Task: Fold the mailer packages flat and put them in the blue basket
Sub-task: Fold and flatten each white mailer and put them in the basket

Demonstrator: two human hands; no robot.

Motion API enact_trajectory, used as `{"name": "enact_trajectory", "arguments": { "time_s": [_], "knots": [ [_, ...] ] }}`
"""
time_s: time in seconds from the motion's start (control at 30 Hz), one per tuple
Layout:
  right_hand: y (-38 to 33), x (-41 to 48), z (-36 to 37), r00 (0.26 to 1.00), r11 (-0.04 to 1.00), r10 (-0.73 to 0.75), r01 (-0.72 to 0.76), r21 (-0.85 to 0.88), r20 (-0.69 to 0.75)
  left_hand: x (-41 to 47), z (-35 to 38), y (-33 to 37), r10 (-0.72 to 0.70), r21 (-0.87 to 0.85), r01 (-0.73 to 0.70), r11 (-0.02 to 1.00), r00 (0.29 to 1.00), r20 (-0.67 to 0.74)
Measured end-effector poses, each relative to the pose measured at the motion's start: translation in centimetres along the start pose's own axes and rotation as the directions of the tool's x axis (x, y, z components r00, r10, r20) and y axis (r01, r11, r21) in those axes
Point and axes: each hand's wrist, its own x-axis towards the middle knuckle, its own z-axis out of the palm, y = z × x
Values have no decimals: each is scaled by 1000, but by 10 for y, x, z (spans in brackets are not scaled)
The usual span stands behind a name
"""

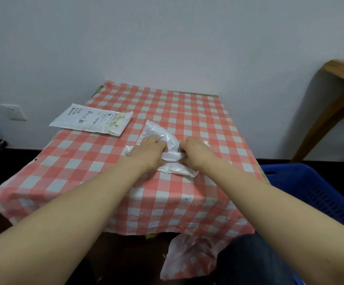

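Observation:
A crumpled white plastic mailer (158, 131) lies in the middle of the table with the red and white checked cloth (198, 112). My left hand (149, 151) and my right hand (195, 153) are both on it, and each grips an end of a narrow white flap that runs between them. A second white mailer (93, 120) with printed labels lies flat at the table's far left and hangs a little over the edge. The blue basket (315, 194) stands to the right of the table, lower than the tabletop; only part of it shows.
A white wall rises right behind the table, with a socket (13, 112) low on the left. A wooden piece of furniture (340, 93) stands at the far right. A crumpled piece of checked plastic (189, 258) lies on the dark floor by my knee.

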Motion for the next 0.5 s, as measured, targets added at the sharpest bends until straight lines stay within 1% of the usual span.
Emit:
{"name": "enact_trajectory", "arguments": {
  "time_s": [0.07, 0.1, 0.13, 0.17, 0.2, 0.27, 0.33, 0.37, 0.43, 0.5],
  "knots": [
    [1, -2, 0, 999, 1000, 19, -19, 21, -35, -3, -2, -2, 2, -16, -3, 1000, 999, -45],
    [2, -3, 0, 996, 1000, 10, -9, 19, -84, -4, -3, -4, 17, 1, -17, 1000, 995, -94],
    [3, -5, 0, 992, 1000, -3, 2, -7, -123, -5, -3, -6, 37, 16, -35, 999, 990, -137],
    [3, -5, 1, 989, 999, -26, 22, -29, -146, -6, -3, -9, 49, 14, -48, 999, 987, -152],
    [3, -6, 2, 988, 998, -43, 37, -46, -147, -5, -3, -11, 55, -1, -55, 998, 990, -128],
    [1, -6, 2, 996, 998, -30, 24, -63, -82, 0, -1, -14, 66, -8, -66, 998, 998, -7],
    [3, -2, 2, 1000, 997, -12, 11, -76, -5, 5, -2, -16, 63, 42, -67, 997, 995, 82],
    [3, 0, 0, 1000, 998, -5, 6, -64, 12, 7, -3, -17, 56, 67, -63, 996, 993, 105],
    [2, 3, -3, 1000, 1000, -6, 6, -10, 11, 10, -6, -17, 38, 47, -43, 998, 995, 96],
    [0, 5, -4, 1000, 1000, -20, 20, 24, 13, 12, -6, -18, 63, 17, -64, 998, 996, 56]
  ]
}}
